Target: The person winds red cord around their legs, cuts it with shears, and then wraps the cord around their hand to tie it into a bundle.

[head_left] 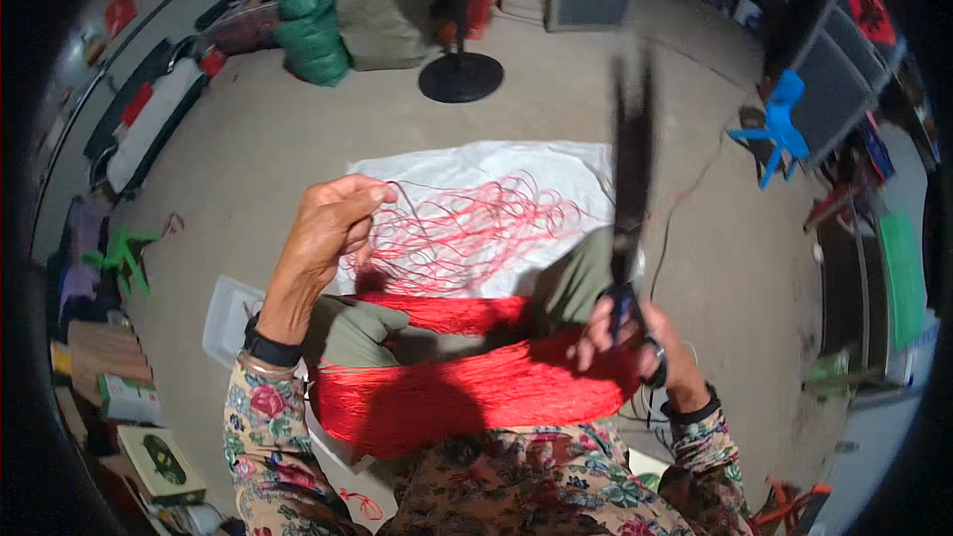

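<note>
My left hand [333,223] is raised, its fingertips pinched on a thin dark red cord [409,203] that trails toward a white sheet. Many loose red cords [476,228] lie tangled over that white sheet [586,164] on the floor. In my right hand [650,342] is a pair of large dark scissors [633,169], blades pointing up and away; motion blurs them. A thick skein of bright red cord [467,397] stretches around my knees, one band near my body and another beyond. My right hand is over the right end of the near band.
A black round stand base [462,77] is ahead, with a green sack [310,30] and a pale sack [385,15] behind it. Blue stool [779,129] at right; green stool [124,258] and clear plastic tub [234,318] at left. A thin cable [685,199] crosses the floor.
</note>
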